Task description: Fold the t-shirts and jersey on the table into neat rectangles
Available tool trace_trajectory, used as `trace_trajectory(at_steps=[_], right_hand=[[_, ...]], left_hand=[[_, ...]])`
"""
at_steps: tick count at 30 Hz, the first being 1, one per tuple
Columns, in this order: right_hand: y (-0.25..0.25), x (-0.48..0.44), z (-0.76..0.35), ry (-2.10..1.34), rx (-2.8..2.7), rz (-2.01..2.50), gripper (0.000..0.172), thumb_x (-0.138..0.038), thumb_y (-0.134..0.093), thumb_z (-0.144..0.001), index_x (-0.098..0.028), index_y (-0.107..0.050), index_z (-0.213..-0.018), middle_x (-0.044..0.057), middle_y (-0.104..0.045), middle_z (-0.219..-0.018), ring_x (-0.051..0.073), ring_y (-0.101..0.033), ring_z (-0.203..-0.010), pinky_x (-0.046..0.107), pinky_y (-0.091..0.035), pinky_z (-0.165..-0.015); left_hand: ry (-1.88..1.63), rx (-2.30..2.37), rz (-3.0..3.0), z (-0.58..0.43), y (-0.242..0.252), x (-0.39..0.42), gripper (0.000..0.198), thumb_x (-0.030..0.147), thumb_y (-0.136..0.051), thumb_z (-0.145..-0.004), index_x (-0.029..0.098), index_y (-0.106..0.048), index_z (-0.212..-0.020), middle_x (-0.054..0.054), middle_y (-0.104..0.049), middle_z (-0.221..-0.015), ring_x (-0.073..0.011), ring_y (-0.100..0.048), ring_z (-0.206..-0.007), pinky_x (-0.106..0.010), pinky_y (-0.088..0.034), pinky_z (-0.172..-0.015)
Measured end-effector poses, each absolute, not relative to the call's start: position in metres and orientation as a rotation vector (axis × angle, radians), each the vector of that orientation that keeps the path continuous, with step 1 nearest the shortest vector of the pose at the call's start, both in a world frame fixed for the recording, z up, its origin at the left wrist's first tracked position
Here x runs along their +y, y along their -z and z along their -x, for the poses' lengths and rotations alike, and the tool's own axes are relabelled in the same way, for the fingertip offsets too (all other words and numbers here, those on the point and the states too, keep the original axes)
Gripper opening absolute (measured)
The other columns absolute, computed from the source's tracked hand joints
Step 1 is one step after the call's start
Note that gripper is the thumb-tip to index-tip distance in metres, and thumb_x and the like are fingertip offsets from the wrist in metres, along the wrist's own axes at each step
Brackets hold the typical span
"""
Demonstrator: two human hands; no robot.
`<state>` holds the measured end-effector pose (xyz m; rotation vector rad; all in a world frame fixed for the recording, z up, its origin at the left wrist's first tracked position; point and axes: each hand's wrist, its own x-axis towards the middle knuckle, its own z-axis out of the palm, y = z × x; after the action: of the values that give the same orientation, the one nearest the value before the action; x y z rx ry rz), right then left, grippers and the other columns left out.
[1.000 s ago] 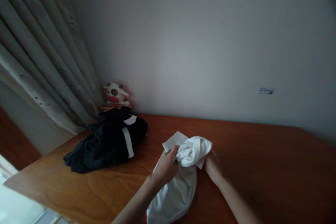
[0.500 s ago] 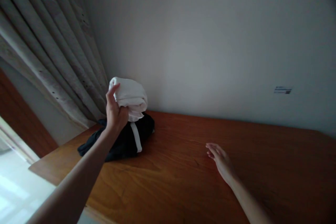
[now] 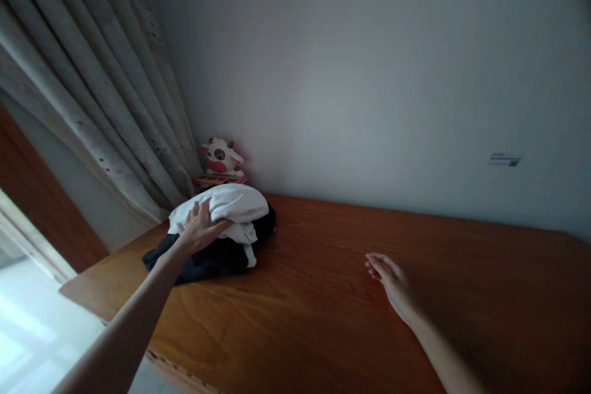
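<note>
White cloth (image 3: 242,200) lies on the dark cloth (image 3: 217,263) on the table (image 3: 318,320); I judge it already set down. I have the left hand (image 3: 201,232) on it, thumb and fingers spread, not yet lifted clear. The right hand (image 3: 388,278) is well apart; I can't tell whether its fingertips meet.

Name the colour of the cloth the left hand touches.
The cloth is white; see the head view.
</note>
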<state>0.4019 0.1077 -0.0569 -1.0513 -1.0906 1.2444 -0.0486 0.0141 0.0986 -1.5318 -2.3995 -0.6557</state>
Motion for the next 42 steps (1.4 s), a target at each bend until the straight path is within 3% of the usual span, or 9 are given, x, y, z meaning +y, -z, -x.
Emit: trace_trajectory(at_steps=[2,4,9,14,22,32,36,39,42], right_hand=[[0.059,0.108,-0.402,-1.246,-1.089,1.048,0.059,-0.067,-0.084,-0.055,-0.018,-0.075,-0.089,0.006,-0.072,-0.081,0.018,-0.064,-0.073,0.03,-0.052,-0.068],[0.06,0.109,-0.402,-1.237,-1.091,1.042,0.059,-0.067,-0.083,-0.058,-0.019,-0.074,-0.09,0.006,-0.072,-0.081,0.018,-0.064,-0.073,0.03,-0.052,-0.068],[0.064,0.113,-0.402,-1.108,-1.135,1.041,0.057,-0.07,-0.073,-0.068,-0.019,-0.069,-0.095,0.006,-0.07,-0.08,0.018,-0.063,-0.068,0.03,-0.051,-0.062],[0.065,0.118,-0.412,-0.554,-1.405,1.16,0.042,-0.059,-0.056,-0.086,-0.02,-0.063,-0.1,0.011,-0.071,-0.089,0.023,-0.067,-0.077,0.036,-0.053,-0.07],[0.056,0.114,-0.415,-0.005,-1.765,1.218,0.02,-0.021,-0.045,-0.091,-0.02,-0.059,-0.106,0.01,-0.068,-0.096,0.025,-0.064,-0.093,0.039,-0.052,-0.086],[0.046,0.112,-0.406,0.042,-2.013,1.472,0.003,-0.021,-0.058,-0.088,-0.021,-0.057,-0.091,0.007,-0.065,-0.091,0.023,-0.061,-0.089,0.035,-0.049,-0.083],[0.045,0.109,-0.41,0.025,-2.052,1.465,0.02,-0.028,-0.06,-0.089,-0.018,-0.063,-0.106,0.012,-0.067,-0.113,0.028,-0.06,-0.108,0.041,-0.047,-0.097],[0.05,0.107,-0.409,-0.008,-2.076,1.487,0.045,-0.038,-0.058,-0.092,-0.015,-0.059,-0.131,0.017,-0.055,-0.143,0.032,-0.046,-0.135,0.049,-0.035,-0.113],[0.055,0.106,-0.406,-0.071,-2.116,1.557,0.052,-0.046,-0.052,-0.097,-0.015,-0.058,-0.137,0.018,-0.049,-0.151,0.034,-0.039,-0.143,0.053,-0.026,-0.118]], left_hand=[[0.745,-2.307,1.54,0.034,-0.106,0.007,0.083,0.058,-0.051,-0.086,0.015,-0.026,-0.152,-0.028,-0.023,-0.161,-0.0479,-0.025,-0.147,-0.075,-0.023,-0.109],[0.875,-2.066,1.616,0.014,-0.112,0.001,0.078,0.053,-0.055,-0.085,0.017,-0.03,-0.15,-0.024,-0.021,-0.162,-0.0434,-0.022,-0.149,-0.069,-0.021,-0.114],[1.013,-1.586,1.959,-0.052,-0.107,0.008,0.037,0.033,-0.053,-0.091,0.022,-0.051,-0.127,-0.014,-0.052,-0.141,-0.0304,-0.049,-0.132,-0.053,-0.037,-0.111],[0.834,-1.476,2.518,-0.124,-0.056,0.044,0.018,0.025,-0.05,-0.092,0.022,-0.062,-0.105,-0.01,-0.066,-0.119,-0.0228,-0.061,-0.112,-0.04,-0.048,-0.101],[0.591,-1.892,2.424,-0.191,0.028,0.089,0.037,0.031,-0.043,-0.097,0.019,-0.062,-0.127,-0.013,-0.06,-0.14,-0.0295,-0.056,-0.128,-0.047,-0.045,-0.107],[0.584,-1.826,2.44,-0.183,0.045,0.101,0.041,0.037,-0.042,-0.098,0.02,-0.065,-0.127,-0.013,-0.06,-0.142,-0.031,-0.055,-0.129,-0.051,-0.044,-0.109],[0.492,-1.819,2.452,-0.184,0.048,0.099,0.046,0.037,-0.038,-0.099,0.017,-0.062,-0.134,-0.016,-0.057,-0.144,-0.0324,-0.053,-0.133,-0.052,-0.041,-0.112],[0.493,-1.8,2.443,-0.185,0.048,0.098,0.046,0.036,-0.039,-0.098,0.017,-0.062,-0.133,-0.016,-0.058,-0.143,-0.0326,-0.053,-0.133,-0.051,-0.042,-0.112],[0.5,-1.792,2.435,-0.186,0.047,0.098,0.045,0.037,-0.038,-0.098,0.017,-0.063,-0.131,-0.016,-0.059,-0.143,-0.0325,-0.053,-0.133,-0.051,-0.042,-0.111]])
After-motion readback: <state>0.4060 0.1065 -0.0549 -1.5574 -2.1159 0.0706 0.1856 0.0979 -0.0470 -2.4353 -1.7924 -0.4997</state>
